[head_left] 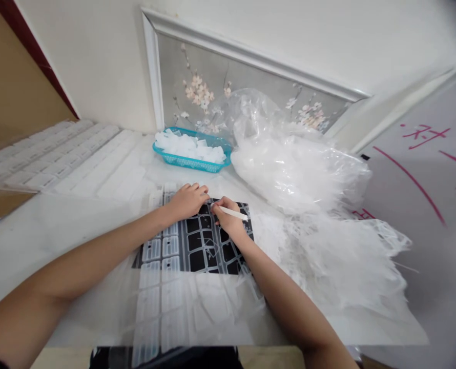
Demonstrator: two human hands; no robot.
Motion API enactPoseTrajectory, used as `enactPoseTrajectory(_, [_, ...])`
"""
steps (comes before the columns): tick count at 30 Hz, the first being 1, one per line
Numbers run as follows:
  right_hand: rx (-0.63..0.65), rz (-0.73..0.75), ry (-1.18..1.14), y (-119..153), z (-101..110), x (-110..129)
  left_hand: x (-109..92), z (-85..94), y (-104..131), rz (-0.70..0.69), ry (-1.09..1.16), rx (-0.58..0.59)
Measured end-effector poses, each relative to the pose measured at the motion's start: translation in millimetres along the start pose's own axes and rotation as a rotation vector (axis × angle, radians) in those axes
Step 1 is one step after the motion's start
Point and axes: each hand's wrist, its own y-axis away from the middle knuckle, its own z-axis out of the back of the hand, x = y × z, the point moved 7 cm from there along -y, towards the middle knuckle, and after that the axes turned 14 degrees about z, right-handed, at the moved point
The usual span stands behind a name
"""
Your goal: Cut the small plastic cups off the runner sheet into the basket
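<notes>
So the left arm comes in from the near left at a long slant, and the left hand (pixel 189 200) sits palm-down over the far part of a clear plastic sheet (pixel 170 246), back of the hand up, fingers bent and pointing right. I honestly can't tell whether those fingers are pinching the plastic or just pressing on it, since the tips are small and partly hidden.

The right arm slants in from the near right, and the right hand (pixel 228 216) is closed around a slim white pen-like tool (pixel 233 212). Its back end sticks out to the right over the hand, and the front end runs left to the fingertips, just beside the left hand's fingers. Both forearms angle inward, so the hands nearly meet.

The sheet lies mid-table, with its right part over a black mat (pixel 198 260) and its near part running down toward the near edge of the white table (pixel 28 230). Just beyond the hands there's a teal basket (pixel 197 164) full of whitish translucent pieces (pixel 189 146). Right of that is a big clear plastic bag (pixel 289 159), with a pile of whitish scraps (pixel 339 256) nearer. More white moulded sheets (pixel 51 159) lie at the far left.
</notes>
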Motion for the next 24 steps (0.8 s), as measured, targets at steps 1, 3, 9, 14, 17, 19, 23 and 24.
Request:
enactPoseTrajectory(1, [0.002,-0.004,0.007,-1,0,-1,3,1.6,-1,0.031,0.067,-0.026])
enactPoseTrajectory(3, [0.003,-0.002,0.013,-4,-1,-2,11,7.0,-3,0.102,0.244,-0.088])
enactPoseTrajectory(9, [-0.009,0.026,0.025,-4,2,0,53,32.4,-6,0.318,0.651,-0.332])
enactPoseTrajectory(14, [-0.066,0.06,-0.022,2,8,4,63,20.6,-11,0.302,0.678,-0.222])
enactPoseTrajectory(17, [-0.075,0.06,-0.029,4,7,5,54,8.5,-10,0.233,0.558,-0.141])
enactPoseTrajectory(19, [-0.069,0.055,-0.016,3,6,5,46,3.5,-9,0.19,0.463,-0.105])
enactPoseTrajectory(23, [-0.06,0.045,0.033,0,5,2,35,1.6,-6,0.13,0.327,-0.071])
enactPoseTrajectory(24, [-0.059,0.046,0.043,0,5,2,33,1.7,-5,0.115,0.302,-0.061])
